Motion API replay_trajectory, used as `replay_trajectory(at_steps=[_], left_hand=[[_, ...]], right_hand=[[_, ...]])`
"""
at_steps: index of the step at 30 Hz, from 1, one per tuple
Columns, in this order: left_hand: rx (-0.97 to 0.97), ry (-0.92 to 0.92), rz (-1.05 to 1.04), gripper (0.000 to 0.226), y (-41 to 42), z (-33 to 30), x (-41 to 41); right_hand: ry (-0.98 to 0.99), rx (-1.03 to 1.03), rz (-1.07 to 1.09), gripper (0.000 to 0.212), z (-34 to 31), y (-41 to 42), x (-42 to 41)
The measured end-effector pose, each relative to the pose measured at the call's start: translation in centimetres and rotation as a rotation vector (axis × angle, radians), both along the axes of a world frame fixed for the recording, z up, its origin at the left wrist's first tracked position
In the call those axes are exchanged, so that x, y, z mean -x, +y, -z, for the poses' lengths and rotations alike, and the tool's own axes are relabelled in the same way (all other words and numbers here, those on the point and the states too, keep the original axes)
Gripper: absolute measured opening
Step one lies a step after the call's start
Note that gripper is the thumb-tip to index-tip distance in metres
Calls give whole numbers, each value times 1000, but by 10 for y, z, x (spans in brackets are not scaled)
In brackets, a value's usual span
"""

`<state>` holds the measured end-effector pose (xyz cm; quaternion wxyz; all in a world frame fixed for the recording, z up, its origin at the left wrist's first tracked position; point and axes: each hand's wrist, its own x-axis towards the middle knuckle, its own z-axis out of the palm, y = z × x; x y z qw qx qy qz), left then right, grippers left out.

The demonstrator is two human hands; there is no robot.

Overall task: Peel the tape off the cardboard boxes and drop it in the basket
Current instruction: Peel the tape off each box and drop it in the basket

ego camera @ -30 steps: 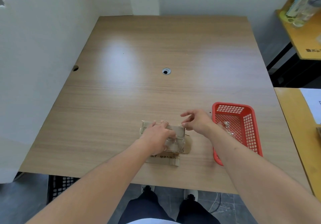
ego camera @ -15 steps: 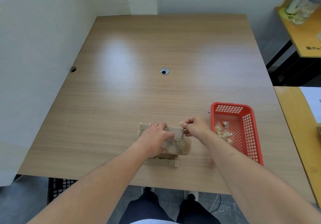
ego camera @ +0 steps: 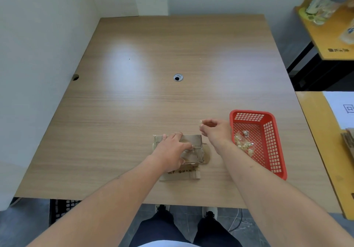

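Now tape scrap [ego camera: 201, 121] between right fingers [ego camera: 206, 126].

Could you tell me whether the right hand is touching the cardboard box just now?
Apart. The head view shows the right hand lifted beyond the cardboard box, with bare tabletop between its fingers and the box's corner.

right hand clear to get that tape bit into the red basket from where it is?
Probably yes. The right hand pinches the tape piece just left of the basket, whose top is open; nothing lies between.
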<state>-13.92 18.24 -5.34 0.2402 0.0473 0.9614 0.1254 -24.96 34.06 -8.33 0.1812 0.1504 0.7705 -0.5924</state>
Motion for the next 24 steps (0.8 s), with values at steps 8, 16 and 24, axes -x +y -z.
replay_trajectory(at_steps=[8,16,24], left_hand=[[34,66,-91,58,24,4,18],[49,147,-259,54,61,9,40],[137,162,-305,54,82,14,52]], right_hand=[[121,-207,-7,29,-18,22,-18],[171,-499,124,6,-6,88,-13],[70,-602,138,19,13,127,-15]])
